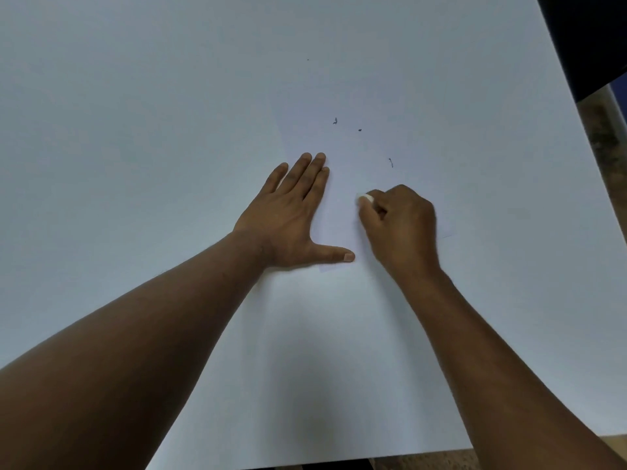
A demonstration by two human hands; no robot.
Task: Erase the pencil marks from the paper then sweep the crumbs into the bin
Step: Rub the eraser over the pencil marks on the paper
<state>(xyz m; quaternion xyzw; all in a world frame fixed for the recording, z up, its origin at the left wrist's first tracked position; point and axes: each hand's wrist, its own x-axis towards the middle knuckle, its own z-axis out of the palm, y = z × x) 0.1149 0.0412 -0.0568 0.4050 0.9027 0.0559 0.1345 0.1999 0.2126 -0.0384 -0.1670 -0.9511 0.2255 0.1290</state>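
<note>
A white sheet of paper (pixel 359 144) lies on the white table (pixel 135 113), barely distinct from it. My left hand (pixel 291 215) rests flat on the sheet's left part, fingers spread and thumb out. My right hand (pixel 400 225) is closed around a small white eraser (pixel 365 199), whose tip pokes out at the fingers and touches the paper. Dark eraser crumbs (pixel 335 121) lie scattered on the sheet beyond both hands, another crumb (pixel 360 130) beside it and one (pixel 391 162) further right. No bin is in view.
The table's right edge runs diagonally at the far right, with a dark object (pixel 590 39) at the top right corner and speckled floor (pixel 607 147) beyond. The near table edge crosses the bottom of the view.
</note>
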